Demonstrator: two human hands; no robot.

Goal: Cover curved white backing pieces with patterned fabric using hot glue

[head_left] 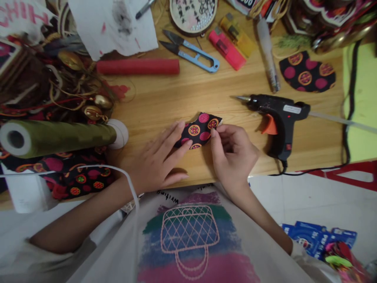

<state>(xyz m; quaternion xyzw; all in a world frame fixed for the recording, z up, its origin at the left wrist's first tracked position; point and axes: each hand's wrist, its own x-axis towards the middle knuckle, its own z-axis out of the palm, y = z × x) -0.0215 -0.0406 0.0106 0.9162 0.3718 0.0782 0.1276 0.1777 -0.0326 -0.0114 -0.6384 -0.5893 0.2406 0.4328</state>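
A small piece of black patterned fabric (204, 136) with pink dots and orange flower rounds lies on the wooden table in front of me. My left hand (160, 157) rests on the table with fingers spread, its fingertips on the fabric's left edge. At the right edge, my right hand (232, 151) pinches the fabric's corner between thumb and forefinger. To the right lies a black glue gun (278, 118) with an orange trigger, its nozzle pointing left. Another cut fabric piece (308, 74) of the same pattern lies beyond it.
Blue thread snips (191, 55), a red roll (138, 67), a pink lighter (226, 49) and a yellow lighter (237, 35) lie at the back. An olive roll (67, 137) sits at left beside gold bells (101, 103) and cords. The glue gun's black cable (349, 129) runs along the right.
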